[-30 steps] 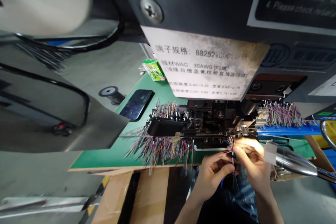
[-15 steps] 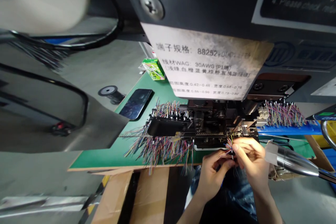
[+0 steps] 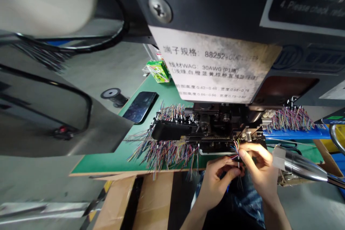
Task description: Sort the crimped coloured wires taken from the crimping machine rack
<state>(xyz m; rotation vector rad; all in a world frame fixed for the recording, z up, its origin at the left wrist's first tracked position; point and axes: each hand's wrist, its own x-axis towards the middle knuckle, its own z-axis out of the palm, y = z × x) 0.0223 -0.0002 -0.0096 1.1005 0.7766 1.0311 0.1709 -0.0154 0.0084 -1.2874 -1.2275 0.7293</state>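
Note:
My left hand (image 3: 218,183) is closed, thumb against fingers, on a thin bundle of coloured wires (image 3: 236,147) below the front of the crimping machine (image 3: 223,118). The bundle's loose ends fan upward toward the machine's crimping spot, and a white sleeve on it shows between my hands. Higher and to the right, my right hand (image 3: 258,165) pinches the wires near their upper ends. Which single wire lies between its fingertips is too small to tell. A paper label (image 3: 212,68) with wire specifications covers part of the machine's dark housing.
Many wire bundles (image 3: 169,154) lie on the green table (image 3: 94,163) at the left, beside a phone (image 3: 141,107). More bundles (image 3: 293,118) lie by a blue tray (image 3: 296,134) at the right. A metal lamp tube (image 3: 304,165) points in close to my right hand.
The bolted block in the machine's window has moved out of sight, leaving a dark reddish surface. My hands and the wires have shifted only slightly; the wire ends are fanned a little more.

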